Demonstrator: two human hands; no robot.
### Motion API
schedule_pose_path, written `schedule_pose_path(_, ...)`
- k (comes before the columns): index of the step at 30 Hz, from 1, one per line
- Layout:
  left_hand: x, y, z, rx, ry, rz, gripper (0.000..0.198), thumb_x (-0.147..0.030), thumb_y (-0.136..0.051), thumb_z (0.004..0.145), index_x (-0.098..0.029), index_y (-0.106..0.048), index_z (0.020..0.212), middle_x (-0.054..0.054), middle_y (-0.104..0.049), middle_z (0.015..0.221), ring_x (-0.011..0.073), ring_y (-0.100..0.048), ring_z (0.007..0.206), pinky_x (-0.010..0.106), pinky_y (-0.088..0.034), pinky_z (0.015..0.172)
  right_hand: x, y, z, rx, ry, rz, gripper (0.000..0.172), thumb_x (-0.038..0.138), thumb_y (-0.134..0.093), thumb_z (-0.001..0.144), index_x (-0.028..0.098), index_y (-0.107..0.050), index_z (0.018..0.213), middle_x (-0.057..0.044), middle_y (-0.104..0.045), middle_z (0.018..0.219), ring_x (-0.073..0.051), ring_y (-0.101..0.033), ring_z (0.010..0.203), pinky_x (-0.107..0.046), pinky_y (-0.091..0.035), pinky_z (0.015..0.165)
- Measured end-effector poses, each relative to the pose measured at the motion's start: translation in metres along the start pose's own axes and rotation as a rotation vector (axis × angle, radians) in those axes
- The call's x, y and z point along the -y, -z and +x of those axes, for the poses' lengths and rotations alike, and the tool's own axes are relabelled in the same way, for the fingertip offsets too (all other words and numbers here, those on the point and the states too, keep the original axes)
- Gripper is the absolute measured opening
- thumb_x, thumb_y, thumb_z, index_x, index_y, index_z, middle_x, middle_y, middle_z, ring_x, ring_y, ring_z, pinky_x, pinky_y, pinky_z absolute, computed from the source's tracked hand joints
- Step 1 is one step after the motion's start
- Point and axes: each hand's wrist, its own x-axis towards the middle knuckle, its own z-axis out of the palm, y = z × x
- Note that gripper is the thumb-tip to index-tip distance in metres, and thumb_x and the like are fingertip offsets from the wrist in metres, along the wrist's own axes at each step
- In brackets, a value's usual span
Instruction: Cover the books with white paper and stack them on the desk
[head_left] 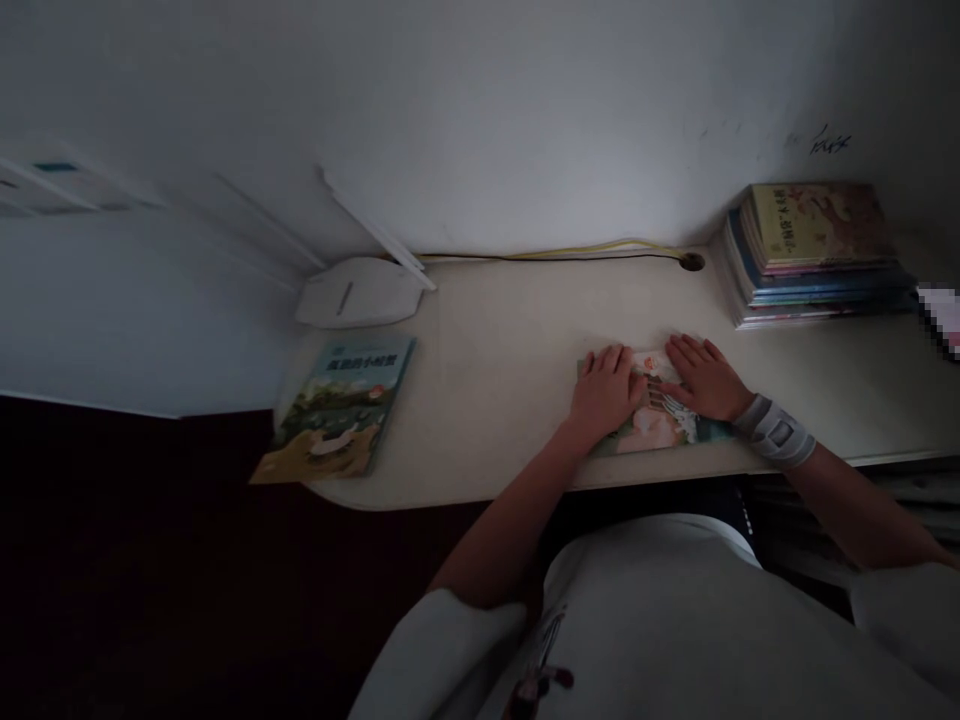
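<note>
Your left hand (604,392) and right hand (705,378) both lie open and flat, neither gripping, palms down on a thin picture book (660,428) near the front edge of the counter (487,400). A second picture book (334,408) lies well to the left, and a stack of books (817,258) sits at the back right.

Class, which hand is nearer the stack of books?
Right. The right hand rests on the book, nearer the stack; the left hand, also on the book, lies farther away.
</note>
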Motion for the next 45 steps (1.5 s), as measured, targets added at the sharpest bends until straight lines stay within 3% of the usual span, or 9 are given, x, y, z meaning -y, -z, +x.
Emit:
schedule_pose_path(5,0.004,0.007,0.014,-0.042,0.095,0.086,0.039,-0.041,-0.04,0.092,-0.01,-0.061,0.106,0.018,-0.061,0.105,0.029,-0.054,0.105,0.041,-0.041,0.089,0.003,-0.001,0.0,0.0,-0.025,0.007,0.07,0.057,-0.03,0.093,0.007,-0.036,0.142,-0.018,-0.036,0.148,-0.031,-0.03,0.138,-0.05,-0.023,0.109)
schedule_pose_path(11,0.002,0.012,0.041,0.016,0.145,0.08,0.044,-0.042,-0.038,0.093,-0.008,-0.065,0.099,0.02,-0.064,0.1,0.0296,-0.058,0.1,0.041,-0.042,0.085,0.007,0.003,0.001,0.02,-0.044,-0.017,0.068,0.054,-0.031,0.093,0.008,-0.036,0.142,-0.018,-0.036,0.148,-0.03,-0.031,0.137,-0.051,-0.023,0.11)
schedule_pose_path(16,0.008,0.015,0.051,0.085,0.228,-0.164,0.037,-0.041,-0.046,0.088,-0.012,-0.068,0.091,0.019,-0.066,0.098,0.0289,-0.06,0.099,0.04,-0.042,0.087,0.009,0.007,0.001,0.037,-0.061,-0.027,0.068,0.054,-0.03,0.094,0.008,-0.036,0.142,-0.017,-0.036,0.149,-0.03,-0.031,0.137,-0.051,-0.024,0.11)
schedule_pose_path(20,0.035,0.021,0.057,0.144,0.296,-0.382,0.03,-0.043,-0.062,0.076,-0.018,-0.061,0.059,0.01,-0.066,0.07,0.0254,-0.063,0.085,0.033,-0.045,0.077,0.01,0.009,0.001,0.052,-0.065,-0.019,0.067,0.056,-0.029,0.093,0.011,-0.036,0.143,-0.016,-0.035,0.149,-0.03,-0.031,0.138,-0.05,-0.025,0.109)
schedule_pose_path(26,0.072,0.033,0.021,0.088,0.375,-0.68,0.035,-0.046,-0.056,0.078,-0.018,-0.056,0.056,0.005,-0.061,0.058,0.0182,-0.062,0.064,0.028,-0.047,0.06,0.008,0.006,0.0,0.026,-0.055,-0.015,0.068,0.056,-0.028,0.093,0.009,-0.038,0.142,-0.016,-0.037,0.148,-0.029,-0.032,0.137,-0.049,-0.025,0.109)
schedule_pose_path(32,0.053,0.023,-0.02,0.08,0.6,-1.383,0.03,-0.045,-0.049,0.084,-0.018,-0.061,0.078,0.009,-0.068,0.073,0.0161,-0.065,0.066,0.029,-0.052,0.063,0.004,-0.005,-0.001,-0.028,-0.039,0.043,0.067,0.055,-0.035,0.092,0.009,-0.04,0.14,-0.017,-0.04,0.146,-0.031,-0.033,0.136,-0.05,-0.024,0.109)
schedule_pose_path(38,0.022,0.008,-0.013,-0.215,0.672,-1.494,0.024,-0.044,-0.055,0.082,-0.02,-0.054,0.08,0.001,-0.063,0.069,0.0145,-0.063,0.064,0.027,-0.051,0.06,-0.005,-0.001,0.002,-0.268,-0.17,0.31,0.063,0.052,-0.034,0.091,0.006,-0.047,0.132,-0.024,-0.039,0.144,-0.029,-0.033,0.136,-0.046,-0.031,0.107)
schedule_pose_path(42,0.016,0.012,-0.009,-0.41,0.468,-1.287,0.031,-0.053,-0.048,0.084,-0.022,-0.05,0.08,-0.001,-0.058,0.071,0.0132,-0.059,0.066,0.024,-0.049,0.059,-0.019,0.024,0.007,-0.491,-0.483,0.651,0.064,0.059,-0.033,0.089,0.009,-0.048,0.127,-0.022,-0.058,0.121,-0.028,-0.054,0.113,-0.044,-0.045,0.091)
schedule_pose_path(45,0.018,0.025,-0.01,-0.519,0.3,-1.115,0.033,-0.054,-0.041,0.088,-0.024,-0.052,0.09,0.0,-0.059,0.079,0.0141,-0.06,0.075,0.025,-0.05,0.066,-0.025,0.05,0.006,-0.541,-0.499,0.864,0.056,0.064,-0.037,0.086,0.018,-0.058,0.109,-0.009,-0.066,0.094,-0.023,-0.06,0.09,-0.037,-0.049,0.078)
